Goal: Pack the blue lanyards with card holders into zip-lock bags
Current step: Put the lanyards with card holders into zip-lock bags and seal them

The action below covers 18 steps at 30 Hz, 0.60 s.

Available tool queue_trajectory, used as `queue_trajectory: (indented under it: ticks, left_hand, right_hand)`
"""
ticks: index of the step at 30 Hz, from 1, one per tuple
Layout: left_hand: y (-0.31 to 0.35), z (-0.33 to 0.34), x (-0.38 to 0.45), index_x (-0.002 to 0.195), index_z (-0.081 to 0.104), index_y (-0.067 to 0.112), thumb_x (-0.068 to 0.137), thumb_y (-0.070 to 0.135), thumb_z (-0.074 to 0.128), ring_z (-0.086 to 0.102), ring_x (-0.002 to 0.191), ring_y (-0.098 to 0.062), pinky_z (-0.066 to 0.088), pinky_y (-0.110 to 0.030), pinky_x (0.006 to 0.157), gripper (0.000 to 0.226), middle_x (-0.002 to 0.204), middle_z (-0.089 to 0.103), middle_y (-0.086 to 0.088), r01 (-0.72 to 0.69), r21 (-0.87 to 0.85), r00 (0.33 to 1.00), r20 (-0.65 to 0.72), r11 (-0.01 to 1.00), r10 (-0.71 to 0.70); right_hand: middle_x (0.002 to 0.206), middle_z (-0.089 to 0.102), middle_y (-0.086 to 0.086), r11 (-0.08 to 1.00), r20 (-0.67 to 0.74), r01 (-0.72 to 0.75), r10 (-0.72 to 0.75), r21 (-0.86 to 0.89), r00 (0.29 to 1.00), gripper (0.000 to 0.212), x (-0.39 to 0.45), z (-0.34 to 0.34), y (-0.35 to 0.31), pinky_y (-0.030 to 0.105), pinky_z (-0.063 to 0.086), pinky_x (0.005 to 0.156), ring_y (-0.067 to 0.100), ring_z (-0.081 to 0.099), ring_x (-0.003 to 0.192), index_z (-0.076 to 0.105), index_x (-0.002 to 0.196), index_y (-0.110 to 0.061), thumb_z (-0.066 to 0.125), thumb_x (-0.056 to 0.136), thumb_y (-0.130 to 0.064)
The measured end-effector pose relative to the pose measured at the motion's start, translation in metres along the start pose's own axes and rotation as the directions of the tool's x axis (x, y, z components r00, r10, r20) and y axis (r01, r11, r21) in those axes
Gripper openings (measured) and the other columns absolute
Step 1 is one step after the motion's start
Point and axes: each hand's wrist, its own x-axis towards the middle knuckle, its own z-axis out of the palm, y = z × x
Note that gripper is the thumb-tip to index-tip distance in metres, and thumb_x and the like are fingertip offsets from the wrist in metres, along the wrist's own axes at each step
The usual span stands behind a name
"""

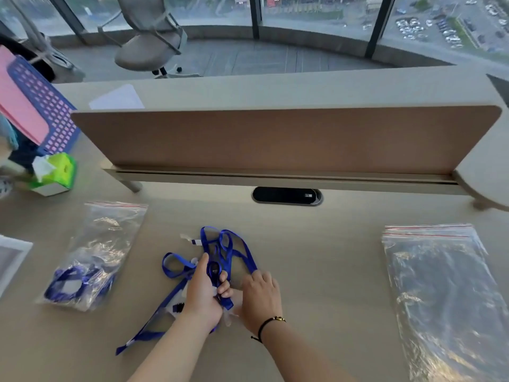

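At lower centre of the frame, the left hand (202,292) grips a tangle of blue lanyards (217,252) on the desk (316,271), while the right hand (261,295) pinches one strap. A filled zip-lock bag (93,255) lies at left, empty bags (446,293) at right. A tissue box (55,175) sits farther up left.

Pale wood-look desk (316,244), backed by a tan divider panel (275,139). Lay on it, at centre: tangle of blue lanyards (220,249) with clear card holders. To the left, zip-lock bag (93,255) holding lanyards; to the right, a stack of flat zip-lock bags (440,293). At far left, green tissue box (55,175) beside a blue basket (46,106). Black cable grommet (286,196) set in near the divider.
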Motion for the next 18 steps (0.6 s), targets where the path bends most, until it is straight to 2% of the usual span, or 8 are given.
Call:
queue_trajectory:
  ticks: [1, 3, 5, 8, 10, 13, 15, 18]
  left_hand:
    - [-0.001, 0.000, 0.001, 0.084, 0.051, 0.013, 0.099, 0.048, 0.047, 0.029, 0.039, -0.013, 0.026, -0.025, 0.040, 0.038, 0.059, 0.046, -0.002, 0.003, 0.006, 1.000, 0.001, 1.000, -0.003]
    - [-0.001, 0.006, 0.001, 0.082, 0.052, 0.012, 0.101, 0.044, 0.047, 0.032, 0.041, -0.014, 0.026, -0.027, 0.043, 0.038, 0.062, 0.050, -0.004, -0.009, 0.036, 1.000, -0.014, 0.999, 0.009]
    - [-0.002, 0.014, -0.002, 0.084, 0.054, 0.011, 0.102, 0.035, 0.049, 0.036, 0.044, -0.015, 0.028, -0.029, 0.045, 0.031, 0.064, 0.052, -0.005, -0.057, 0.131, 0.998, -0.029, 0.990, 0.062]
    - [-0.010, 0.030, -0.003, 0.092, 0.061, 0.011, 0.100, 0.030, 0.054, 0.048, 0.059, -0.020, 0.040, -0.034, 0.054, 0.022, 0.076, 0.058, -0.008, -0.189, 0.367, 0.978, -0.007, 0.911, 0.206]
    - [-0.016, 0.047, -0.011, 0.095, 0.065, 0.018, 0.098, 0.031, 0.057, 0.057, 0.070, -0.025, 0.046, -0.039, 0.064, 0.016, 0.085, 0.065, -0.009, -0.245, 0.456, 0.961, -0.005, 0.856, 0.278]
    - [-0.024, 0.077, -0.024, 0.093, 0.064, 0.023, 0.097, 0.031, 0.057, 0.062, 0.083, -0.029, 0.050, -0.041, 0.074, 0.012, 0.092, 0.067, -0.010, -0.304, 0.502, 0.935, -0.008, 0.809, 0.356]
    - [-0.028, 0.096, -0.031, 0.096, 0.063, 0.020, 0.097, 0.029, 0.056, 0.057, 0.072, -0.027, 0.045, -0.035, 0.062, 0.012, 0.085, 0.063, -0.011, -0.286, 0.474, 0.945, -0.007, 0.833, 0.328]
    - [-0.035, 0.121, -0.034, 0.090, 0.059, 0.013, 0.095, 0.025, 0.057, 0.046, 0.053, -0.023, 0.035, -0.026, 0.048, 0.014, 0.069, 0.054, -0.010, -0.181, 0.359, 0.983, 0.027, 0.916, 0.183]
  right_hand:
    - [0.086, 0.060, -0.001, 0.998, 0.009, -0.035, 0.035, 0.059, 0.999, 0.019, 0.000, -0.004, 0.003, 0.031, 0.046, 0.077, 0.023, 0.056, 0.086, 0.061, 0.083, -0.022, 0.070, 0.073, -0.036]
    - [0.086, 0.062, -0.004, 0.944, 0.101, -0.146, 0.121, 0.295, 0.988, 0.003, 0.000, -0.020, 0.011, 0.032, 0.048, 0.076, 0.022, 0.059, 0.089, 0.059, 0.084, -0.024, 0.056, 0.083, -0.026]
    - [0.080, 0.064, -0.007, 0.795, 0.194, -0.266, 0.189, 0.546, 0.963, 0.005, -0.004, -0.038, 0.019, 0.031, 0.051, 0.069, 0.017, 0.062, 0.077, 0.059, 0.081, -0.023, 0.059, 0.085, -0.026]
    - [0.076, 0.067, -0.002, 0.497, 0.225, -0.340, 0.279, 0.798, 0.934, 0.008, -0.014, -0.066, 0.035, 0.030, 0.046, 0.051, 0.014, 0.062, 0.056, 0.058, 0.084, -0.014, 0.062, 0.089, -0.018]
    - [0.076, 0.068, 0.005, 0.335, 0.202, -0.308, 0.314, 0.891, 0.928, 0.006, -0.024, -0.085, 0.045, 0.026, 0.045, 0.048, 0.014, 0.063, 0.050, 0.056, 0.089, -0.008, 0.060, 0.092, -0.011]
    - [0.078, 0.069, 0.007, 0.232, 0.125, -0.223, 0.374, 0.947, 0.919, 0.003, -0.038, -0.107, 0.057, 0.024, 0.048, 0.050, 0.013, 0.063, 0.052, 0.056, 0.096, -0.005, 0.057, 0.094, -0.008]
    - [0.078, 0.070, 0.008, 0.183, 0.079, -0.171, 0.427, 0.968, 0.901, 0.004, -0.046, -0.119, 0.066, 0.025, 0.049, 0.052, 0.014, 0.063, 0.053, 0.057, 0.097, -0.005, 0.058, 0.094, -0.007]
    - [0.075, 0.070, 0.006, 0.093, 0.060, -0.119, 0.484, 0.989, 0.873, 0.003, -0.055, -0.136, 0.081, 0.030, 0.051, 0.054, 0.018, 0.063, 0.053, 0.059, 0.096, -0.004, 0.060, 0.093, -0.004]
